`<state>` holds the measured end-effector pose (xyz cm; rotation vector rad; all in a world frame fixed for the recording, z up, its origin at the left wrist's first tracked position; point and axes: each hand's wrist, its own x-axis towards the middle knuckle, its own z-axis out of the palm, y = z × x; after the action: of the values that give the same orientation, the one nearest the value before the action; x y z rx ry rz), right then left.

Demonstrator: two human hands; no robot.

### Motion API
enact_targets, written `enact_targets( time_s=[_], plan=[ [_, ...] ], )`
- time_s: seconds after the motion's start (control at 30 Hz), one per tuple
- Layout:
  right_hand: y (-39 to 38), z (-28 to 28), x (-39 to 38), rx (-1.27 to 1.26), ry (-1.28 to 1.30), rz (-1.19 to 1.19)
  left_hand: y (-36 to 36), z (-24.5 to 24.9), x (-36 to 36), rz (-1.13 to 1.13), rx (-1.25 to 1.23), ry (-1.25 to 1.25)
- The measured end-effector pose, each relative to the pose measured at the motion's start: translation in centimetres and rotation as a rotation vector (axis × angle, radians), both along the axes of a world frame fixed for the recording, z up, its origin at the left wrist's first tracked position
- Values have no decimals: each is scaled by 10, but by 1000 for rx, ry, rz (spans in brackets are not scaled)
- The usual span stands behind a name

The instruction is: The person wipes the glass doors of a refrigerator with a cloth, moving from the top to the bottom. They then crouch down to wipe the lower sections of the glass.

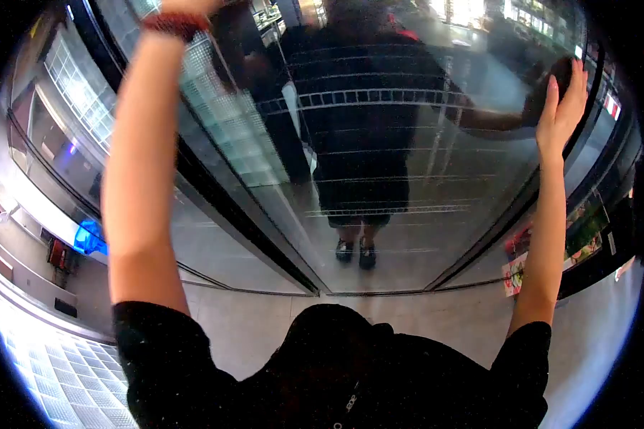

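Two bare arms are raised toward a tall glass panel (436, 247), which is seen across the middle of the frame. The right hand (564, 118) is held at the panel's edge in the upper right, its fingers open and extended. The left hand (192, 6) is cut off at the upper left, above a red wristband (175, 26); whether its fingers are open or closed cannot be told. Wire racks (379, 98) are seen through the glass, where a dark-clothed figure (365, 157) is reflected. Pale floor (254, 325) is shown below
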<state>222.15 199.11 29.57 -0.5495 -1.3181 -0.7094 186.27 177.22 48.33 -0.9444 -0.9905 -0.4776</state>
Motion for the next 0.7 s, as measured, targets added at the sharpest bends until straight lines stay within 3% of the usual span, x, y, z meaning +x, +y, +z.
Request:
enact_targets(
  time_s=[0.13, 0.2, 0.4, 0.5, 0.63, 0.7],
  plan=[
    [-21, -18, -12, -64, -23, 64, -18, -136, -8, -149, -246, -78],
    [-47, -33, -27, -113, -62, 52, -37, -174, -18, -196, -349, -168],
    [-121, -53, -80, -292, -130, 241, -57, -129, -53, -265, -163, -259],
    [-152, -68, -101, -383, -159, 297, -44, -130, -43, -299, -69, -316],
    [-187, -100, -116, -439, -225, 373, -28, -179, 2, -323, -190, -380],
    [-202, -108, -121, -492, -263, 365, -22, -214, 36, -394, -374, -454]
  ],
)
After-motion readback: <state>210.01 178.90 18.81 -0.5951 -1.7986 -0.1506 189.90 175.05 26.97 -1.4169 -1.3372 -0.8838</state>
